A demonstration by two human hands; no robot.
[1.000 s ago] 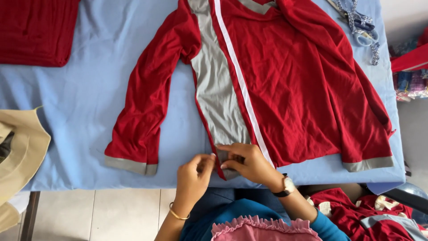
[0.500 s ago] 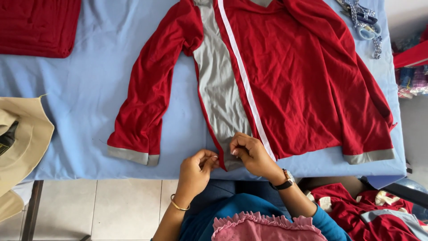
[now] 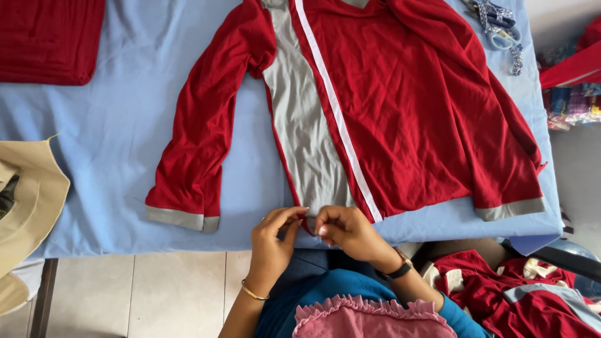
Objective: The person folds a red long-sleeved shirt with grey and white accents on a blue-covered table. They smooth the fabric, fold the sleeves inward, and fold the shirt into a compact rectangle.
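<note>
A red long-sleeved shirt (image 3: 400, 106) with a grey panel and a white stripe lies spread flat on a table covered by a light blue sheet (image 3: 113, 156). My left hand (image 3: 272, 241) and my right hand (image 3: 347, 230) meet at the shirt's bottom hem, at the near table edge. Both pinch the hem where the grey panel ends, fingertips close together. The left wrist wears a thin gold bangle, the right a dark watch. Each sleeve has a grey cuff.
A folded stack of red cloth (image 3: 47, 37) sits at the back left. A tan fabric piece (image 3: 28, 200) lies at the left edge. Scissors with a patterned strap (image 3: 501, 34) lie at the back right. More red and grey garments (image 3: 519, 294) are piled at lower right.
Both hands have stayed at the hem and drawn closer together, the fingers working the edge. The camera view shifted slightly.
</note>
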